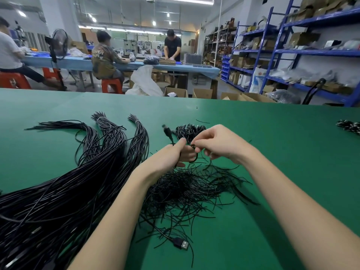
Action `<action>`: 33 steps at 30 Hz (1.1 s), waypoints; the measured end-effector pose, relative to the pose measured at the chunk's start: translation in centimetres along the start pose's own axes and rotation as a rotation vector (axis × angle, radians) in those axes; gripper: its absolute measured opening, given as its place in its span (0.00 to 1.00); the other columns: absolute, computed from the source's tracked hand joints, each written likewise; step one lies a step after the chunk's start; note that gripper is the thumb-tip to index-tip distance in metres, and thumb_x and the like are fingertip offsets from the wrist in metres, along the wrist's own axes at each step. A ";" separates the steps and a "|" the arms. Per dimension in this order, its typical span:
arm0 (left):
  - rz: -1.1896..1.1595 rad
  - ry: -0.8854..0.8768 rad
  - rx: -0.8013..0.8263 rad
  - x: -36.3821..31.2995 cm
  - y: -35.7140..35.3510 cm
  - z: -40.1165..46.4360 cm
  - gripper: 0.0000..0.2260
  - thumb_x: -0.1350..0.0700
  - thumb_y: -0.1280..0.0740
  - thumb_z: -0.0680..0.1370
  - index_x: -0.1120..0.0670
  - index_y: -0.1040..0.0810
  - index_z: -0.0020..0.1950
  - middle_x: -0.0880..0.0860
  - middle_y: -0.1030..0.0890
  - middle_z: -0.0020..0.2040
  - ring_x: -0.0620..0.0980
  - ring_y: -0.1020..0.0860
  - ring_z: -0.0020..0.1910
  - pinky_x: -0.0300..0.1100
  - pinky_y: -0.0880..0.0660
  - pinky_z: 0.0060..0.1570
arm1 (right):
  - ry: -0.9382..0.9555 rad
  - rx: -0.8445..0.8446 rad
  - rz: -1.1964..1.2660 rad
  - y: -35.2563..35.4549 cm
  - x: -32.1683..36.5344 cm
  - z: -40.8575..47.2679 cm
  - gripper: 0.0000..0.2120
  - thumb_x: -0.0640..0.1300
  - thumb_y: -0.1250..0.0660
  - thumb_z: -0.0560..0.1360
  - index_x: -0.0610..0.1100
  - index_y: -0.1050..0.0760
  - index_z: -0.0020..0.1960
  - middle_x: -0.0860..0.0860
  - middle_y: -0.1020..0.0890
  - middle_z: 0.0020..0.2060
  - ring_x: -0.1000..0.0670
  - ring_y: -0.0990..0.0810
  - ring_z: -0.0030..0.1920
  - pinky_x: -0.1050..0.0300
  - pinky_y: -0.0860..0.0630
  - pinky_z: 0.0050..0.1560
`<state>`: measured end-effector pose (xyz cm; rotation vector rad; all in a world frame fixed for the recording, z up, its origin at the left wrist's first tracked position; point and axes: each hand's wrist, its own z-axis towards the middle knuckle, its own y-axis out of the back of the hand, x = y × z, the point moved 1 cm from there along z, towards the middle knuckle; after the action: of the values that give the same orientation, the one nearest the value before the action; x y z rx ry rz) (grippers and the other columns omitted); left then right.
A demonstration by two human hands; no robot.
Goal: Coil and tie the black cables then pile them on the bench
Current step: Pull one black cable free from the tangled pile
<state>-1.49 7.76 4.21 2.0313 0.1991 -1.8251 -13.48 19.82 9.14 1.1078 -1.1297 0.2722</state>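
My left hand (171, 155) grips a small coil of black cable (193, 155) above the green bench (282, 156). One plug end (167, 131) of that cable sticks up past the thumb. My right hand (216, 144) pinches the cable at the top of the coil with thumb and forefinger. Beyond the hands lies a small pile of coiled, tied cables (190, 130). A thick bundle of long black cables (64, 191) fans across the left of the bench. Under my forearms sits a heap of thin black ties (187, 189). A USB plug (182, 244) lies near the front.
A striped black-and-white bundle (349, 126) lies at the bench's right edge. Beyond the bench, people work at a blue table (78, 62), with cardboard boxes (202, 93) on the floor and blue shelving (292, 53) on the right.
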 end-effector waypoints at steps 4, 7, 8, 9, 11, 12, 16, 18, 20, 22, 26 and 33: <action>-0.251 0.005 -0.015 0.0 -0.2 0.0 0.22 0.45 0.54 0.87 0.50 0.21 0.56 0.49 0.14 0.54 0.42 0.17 0.56 0.39 0.25 0.55 | 0.030 -0.151 0.256 -1.9 -1.9 -1.4 0.03 0.40 0.31 0.80 0.43 0.18 0.49 0.47 0.12 0.39 0.52 0.16 0.36 0.56 0.16 0.40; -0.278 0.033 0.017 0.0 -0.1 -0.2 0.23 0.44 0.54 0.87 0.52 0.22 0.58 0.54 0.15 0.57 0.46 0.17 0.57 0.41 0.24 0.55 | 0.107 -0.268 0.161 -2.0 -2.8 -1.7 0.03 0.43 0.27 0.78 0.49 0.15 0.47 0.51 0.13 0.38 0.49 0.14 0.39 0.55 0.15 0.42; -0.282 0.037 0.016 -0.1 0.1 -0.3 0.23 0.45 0.54 0.87 0.53 0.21 0.58 0.55 0.14 0.56 0.47 0.16 0.55 0.41 0.24 0.55 | 0.128 -0.274 0.161 -2.0 -2.9 -1.8 0.04 0.42 0.26 0.78 0.49 0.14 0.47 0.51 0.13 0.38 0.48 0.14 0.39 0.53 0.15 0.43; -0.282 0.033 0.008 -0.1 0.2 -0.3 0.22 0.45 0.52 0.87 0.55 0.21 0.58 0.56 0.14 0.55 0.47 0.15 0.53 0.42 0.24 0.54 | 0.144 -0.265 0.172 -2.0 -3.0 -1.9 0.04 0.41 0.26 0.77 0.49 0.14 0.47 0.51 0.14 0.38 0.48 0.14 0.39 0.51 0.15 0.45; -0.271 0.004 -0.018 -0.1 0.5 -0.2 0.20 0.48 0.45 0.86 0.60 0.20 0.59 0.57 0.14 0.53 0.48 0.15 0.46 0.41 0.25 0.49 | 0.153 -0.257 0.193 -2.3 -3.0 -2.2 0.05 0.40 0.26 0.77 0.49 0.14 0.48 0.51 0.13 0.38 0.47 0.13 0.40 0.48 0.14 0.47; -0.255 -0.018 -0.035 0.0 0.4 -0.2 0.18 0.50 0.41 0.85 0.64 0.20 0.59 0.57 0.15 0.50 0.48 0.17 0.42 0.40 0.26 0.45 | 0.153 -0.274 0.203 -2.5 -2.9 -2.3 0.05 0.40 0.26 0.77 0.49 0.14 0.49 0.52 0.12 0.39 0.47 0.13 0.40 0.48 0.14 0.48; -0.302 -0.060 -0.125 0.3 -0.4 0.2 0.11 0.56 0.30 0.80 0.64 0.15 0.52 0.58 0.22 0.39 0.48 0.29 0.35 0.38 0.34 0.38 | 0.189 -0.418 0.210 -4.3 -2.8 -2.8 0.06 0.44 0.25 0.75 0.54 0.13 0.46 0.56 0.13 0.35 0.52 0.16 0.35 0.52 0.16 0.44; -0.374 -0.045 -0.129 0.3 -0.5 0.1 0.07 0.58 0.29 0.79 0.59 0.12 0.46 0.59 0.21 0.42 0.51 0.28 0.40 0.39 0.34 0.40 | 0.206 -0.455 0.228 -5.2 -2.9 -2.9 0.08 0.44 0.25 0.75 0.57 0.13 0.45 0.57 0.13 0.34 0.52 0.16 0.35 0.55 0.18 0.42; -0.420 -0.030 -0.123 0.3 -0.5 0.1 0.09 0.58 0.29 0.78 0.55 0.12 0.41 0.61 0.23 0.47 0.54 0.29 0.44 0.40 0.34 0.41 | 0.240 -0.486 0.212 -5.6 -3.0 -3.1 0.10 0.45 0.24 0.74 0.61 0.14 0.43 0.59 0.14 0.34 0.55 0.18 0.34 0.63 0.21 0.39; -0.467 -0.011 -0.138 0.4 -0.6 0.1 0.08 0.58 0.29 0.78 0.56 0.12 0.41 0.60 0.22 0.46 0.51 0.29 0.42 0.39 0.34 0.39 | 0.275 -0.502 0.192 -5.8 -3.0 -3.0 0.09 0.45 0.22 0.72 0.61 0.15 0.42 0.59 0.14 0.35 0.56 0.17 0.37 0.70 0.25 0.40; -0.499 -0.005 -0.194 0.3 -1.1 0.3 0.09 0.57 0.30 0.79 0.55 0.14 0.40 0.51 0.19 0.37 0.46 0.31 0.35 0.38 0.37 0.38 | 0.336 -0.506 0.160 -6.2 -3.3 -2.4 0.10 0.43 0.20 0.70 0.56 0.17 0.46 0.58 0.15 0.35 0.57 0.19 0.35 0.72 0.26 0.41; -0.463 -0.007 -0.262 0.0 -0.9 0.1 0.10 0.57 0.36 0.83 0.56 0.16 0.47 0.50 0.16 0.40 0.49 0.26 0.42 0.37 0.30 0.41 | 0.231 -0.451 0.228 -5.5 -4.7 -1.5 0.14 0.47 0.18 0.68 0.53 0.24 0.44 0.55 0.15 0.38 0.55 0.15 0.36 0.66 0.21 0.40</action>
<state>-1.94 8.50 3.99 1.8990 0.9226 -1.9351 -11.06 20.01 2.22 0.5350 -1.0438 0.2965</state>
